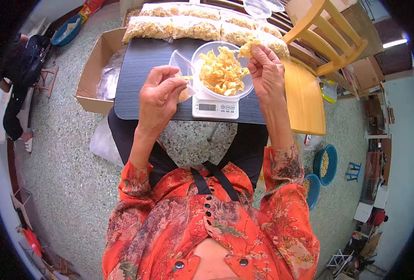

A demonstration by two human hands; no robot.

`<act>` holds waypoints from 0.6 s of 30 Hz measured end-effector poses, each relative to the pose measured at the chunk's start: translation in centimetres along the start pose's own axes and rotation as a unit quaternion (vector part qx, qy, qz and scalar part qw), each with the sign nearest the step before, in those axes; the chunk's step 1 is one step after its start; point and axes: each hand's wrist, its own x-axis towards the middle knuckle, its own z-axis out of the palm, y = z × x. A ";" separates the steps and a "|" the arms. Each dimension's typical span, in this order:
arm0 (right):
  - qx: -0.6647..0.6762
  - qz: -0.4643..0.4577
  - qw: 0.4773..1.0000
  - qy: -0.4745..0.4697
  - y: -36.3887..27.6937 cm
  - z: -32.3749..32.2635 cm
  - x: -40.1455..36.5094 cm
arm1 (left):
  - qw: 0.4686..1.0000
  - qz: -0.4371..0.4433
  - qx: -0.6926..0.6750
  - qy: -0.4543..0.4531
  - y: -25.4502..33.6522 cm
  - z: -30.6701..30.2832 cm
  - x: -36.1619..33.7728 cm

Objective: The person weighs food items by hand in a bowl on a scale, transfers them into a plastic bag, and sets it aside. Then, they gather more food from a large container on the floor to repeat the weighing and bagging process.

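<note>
One bag (180, 62), one raised chip (247, 48)

At the table's (141, 65) near edge a scale (215, 108) bearing a bowl (195, 58) of chips (221, 72), along its far edge a row of filled bags (195, 28), beside its left edge a box (89, 74), against its right edge a chair (304, 95).

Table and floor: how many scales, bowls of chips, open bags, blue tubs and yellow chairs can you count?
scale: 1
bowl of chips: 1
open bag: 1
blue tubs: 3
yellow chair: 1
Total: 7
</note>
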 end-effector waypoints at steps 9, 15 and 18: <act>-0.213 -0.121 0.965 -0.097 2.1 6.5 -4.2 | 1.000 -0.009 -0.011 -0.005 0.6 -0.1 0.1; -0.358 -0.249 0.888 -0.150 5.4 8.1 -4.7 | 0.999 0.017 -0.005 0.041 0.2 -0.5 -0.6; -0.448 -0.334 0.791 -0.252 5.4 8.1 -4.0 | 0.999 0.011 -0.006 0.045 -0.2 -1.1 -1.0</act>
